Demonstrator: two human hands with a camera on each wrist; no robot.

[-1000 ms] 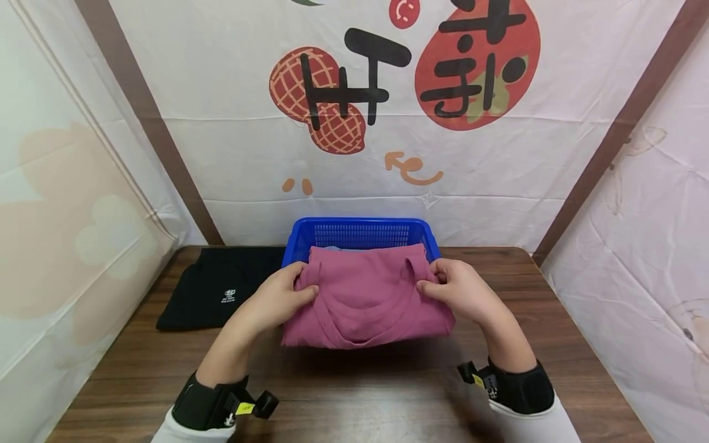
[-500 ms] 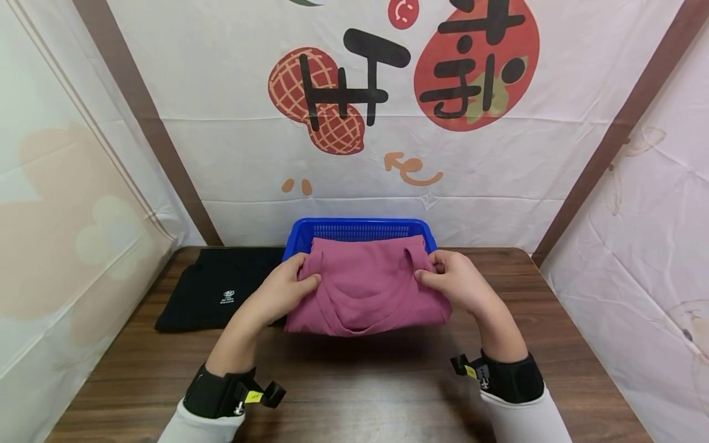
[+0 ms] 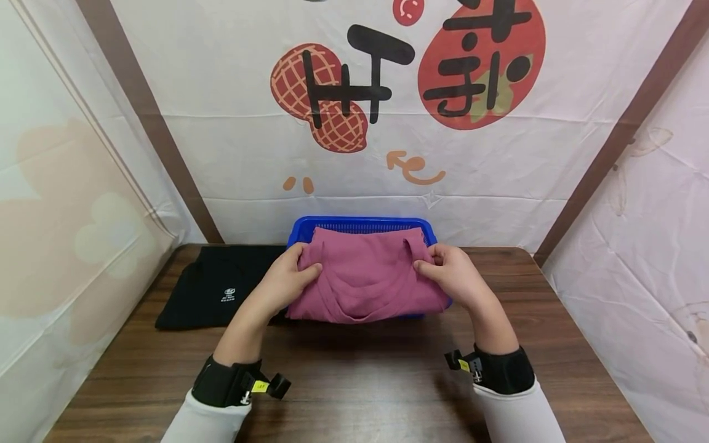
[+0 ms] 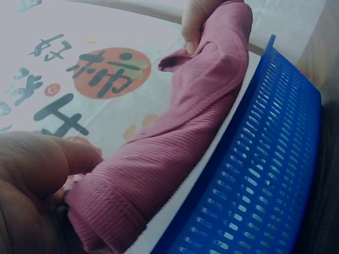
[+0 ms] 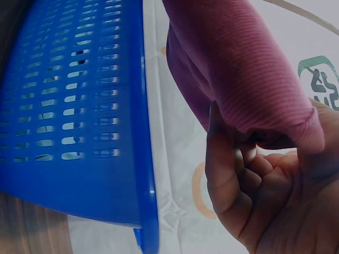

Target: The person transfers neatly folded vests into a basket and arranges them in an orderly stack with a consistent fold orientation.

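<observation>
A folded pink ribbed shirt [image 3: 362, 277], its round neckline facing me, hangs level over the blue plastic basket [image 3: 360, 220]. My left hand [image 3: 285, 277] pinches its left end, thumb on top. At the other end my right hand [image 3: 454, 274] grips it the same way, fingers tucked underneath. In the left wrist view the shirt [image 4: 153, 159] stretches between both hands above the basket's slotted wall [image 4: 254, 174]. The right wrist view shows the basket wall [image 5: 79, 100] with the shirt [image 5: 249, 74] held apart from its rim. The shirt hides most of the basket's inside.
A folded black garment [image 3: 205, 295] with a small white print lies on the wooden table [image 3: 354, 381] left of the basket. A white printed cloth wall [image 3: 232, 154] stands right behind the basket, with more cloth at both sides.
Both hands have carried the pink shirt forward, away from me, so it covers more of the basket. The basket's front edge now shows below the shirt. The black garment stays put.
</observation>
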